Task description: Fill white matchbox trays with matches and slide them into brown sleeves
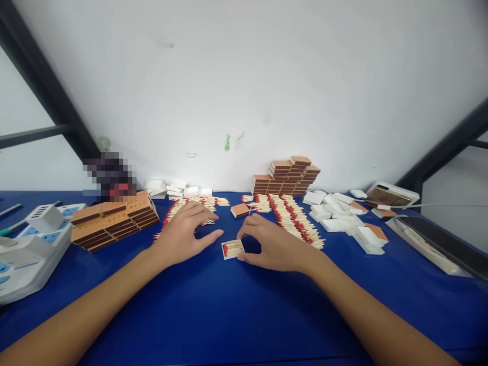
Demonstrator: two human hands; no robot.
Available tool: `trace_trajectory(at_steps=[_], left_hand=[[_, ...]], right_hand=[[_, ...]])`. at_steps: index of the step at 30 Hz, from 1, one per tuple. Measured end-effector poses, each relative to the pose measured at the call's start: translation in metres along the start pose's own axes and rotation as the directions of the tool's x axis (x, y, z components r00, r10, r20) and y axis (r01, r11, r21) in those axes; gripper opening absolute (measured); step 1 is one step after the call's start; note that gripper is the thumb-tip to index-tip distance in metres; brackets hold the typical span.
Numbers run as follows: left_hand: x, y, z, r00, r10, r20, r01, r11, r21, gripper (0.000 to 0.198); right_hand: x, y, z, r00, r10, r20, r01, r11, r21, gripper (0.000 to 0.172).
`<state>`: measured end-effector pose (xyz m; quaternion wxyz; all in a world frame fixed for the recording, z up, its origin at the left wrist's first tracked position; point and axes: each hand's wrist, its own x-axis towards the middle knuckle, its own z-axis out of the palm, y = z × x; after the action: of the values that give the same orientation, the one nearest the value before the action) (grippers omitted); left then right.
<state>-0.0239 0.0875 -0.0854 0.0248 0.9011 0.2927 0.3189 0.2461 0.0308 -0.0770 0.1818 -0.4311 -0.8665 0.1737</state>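
Note:
A small white matchbox tray [233, 249] filled with red-headed matches lies on the blue tabletop in front of me. At its right end, the thumb and index finger of my right hand [269, 243] grip the two corners. My left hand [187, 233] is to the left of the tray, fingers apart and holding nothing, over the edge of a match pile [208, 205]. Just behind the tray lies a closed orange matchbox [240, 210]. Several loose matches [252, 207] stick up beside it, partly behind my right hand.
Rows of matches [292, 216] lie to the right. Closed matchboxes are stacked at the back [285, 178] and left [114, 221]. White empty trays [337, 211] are heaped at right, near a phone [450, 239]. A power strip [49, 254] is at far left; a white wall stands behind.

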Motion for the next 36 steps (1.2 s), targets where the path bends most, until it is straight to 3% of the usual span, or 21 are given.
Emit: trace_trajectory(at_steps=[3, 6, 9, 12, 13, 17, 21, 27, 36], left_hand=[[0.0, 0.011, -0.001, 0.992, -0.002, 0.124, 0.005, 1.0, -0.027, 0.04], [-0.004, 0.024, 0.0, 0.984, 0.023, 0.175, -0.021, 1.0, -0.012, 0.052], [-0.008, 0.029, 0.001, 0.982, 0.025, 0.185, -0.024, 1.0, -0.007, 0.051], [-0.01, 0.029, -0.002, 0.984, 0.037, 0.171, -0.036, 0.999, -0.009, 0.048], [-0.01, 0.028, -0.002, 0.985, 0.046, 0.168, -0.045, 0.999, -0.01, 0.047], [-0.012, 0.024, -0.003, 0.982, 0.08, 0.172, -0.078, 0.997, -0.02, 0.044], [-0.014, 0.019, 0.001, 0.98, 0.099, 0.175, -0.095, 0.995, -0.029, 0.039], [-0.016, 0.017, 0.006, 0.983, 0.117, 0.142, -0.114, 0.993, -0.029, 0.034], [-0.016, 0.016, 0.01, 0.98, 0.156, 0.12, -0.154, 0.988, -0.022, 0.032]], right_hand=[[0.001, 0.008, -0.007, 0.999, -0.006, -0.039, 0.006, 1.0, 0.006, 0.028], [0.008, 0.029, -0.032, 0.976, 0.063, -0.207, -0.071, 0.997, -0.033, 0.023], [0.018, 0.059, -0.071, 0.894, 0.125, -0.43, -0.212, 0.964, -0.159, 0.016], [0.028, 0.091, -0.113, 0.816, 0.062, -0.575, -0.314, 0.882, -0.351, 0.017], [0.03, 0.101, -0.127, 0.816, 0.055, -0.575, -0.334, 0.857, -0.392, 0.017], [0.031, 0.134, -0.172, 0.896, 0.064, -0.439, -0.295, 0.826, -0.481, 0.026], [0.023, 0.159, -0.199, 0.909, 0.244, -0.339, -0.382, 0.812, -0.441, 0.042], [0.026, 0.18, -0.202, 0.917, 0.298, -0.266, -0.392, 0.804, -0.448, 0.041], [0.031, 0.19, -0.202, 0.92, 0.268, -0.285, -0.383, 0.764, -0.52, 0.031]])
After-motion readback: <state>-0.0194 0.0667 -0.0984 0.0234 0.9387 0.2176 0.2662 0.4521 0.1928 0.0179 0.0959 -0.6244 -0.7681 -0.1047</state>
